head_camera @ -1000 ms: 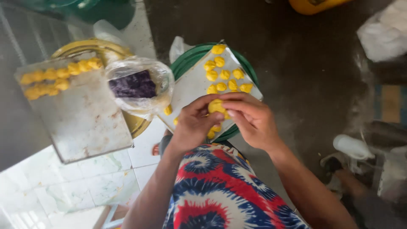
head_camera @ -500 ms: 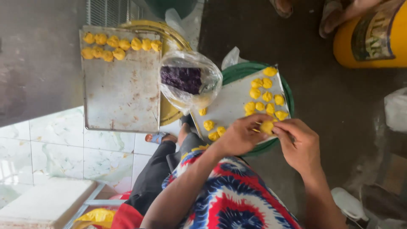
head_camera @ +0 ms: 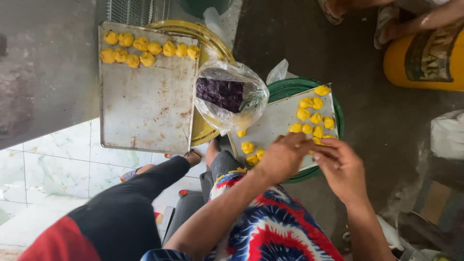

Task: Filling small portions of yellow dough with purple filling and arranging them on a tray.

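Note:
My left hand (head_camera: 282,157) and my right hand (head_camera: 340,166) meet over the near edge of a small grey tray (head_camera: 278,118), fingers pinched together around a yellow dough piece that is mostly hidden. Several yellow dough pieces (head_camera: 314,116) lie on that tray, which rests on a green round basin (head_camera: 295,87). A clear plastic bag of purple filling (head_camera: 224,94) sits just left of the tray.
A large metal tray (head_camera: 150,101) with a row of shaped yellow pieces (head_camera: 147,48) lies on a yellow round basin (head_camera: 212,43). A yellow drum (head_camera: 425,58) and another person's sandalled feet (head_camera: 377,19) are at the upper right. A leg in dark trousers (head_camera: 145,188) lies below.
The view has shifted, so trays sit further right and lower in frame. My hands stay together at the small tray's near edge, working a yellow piece.

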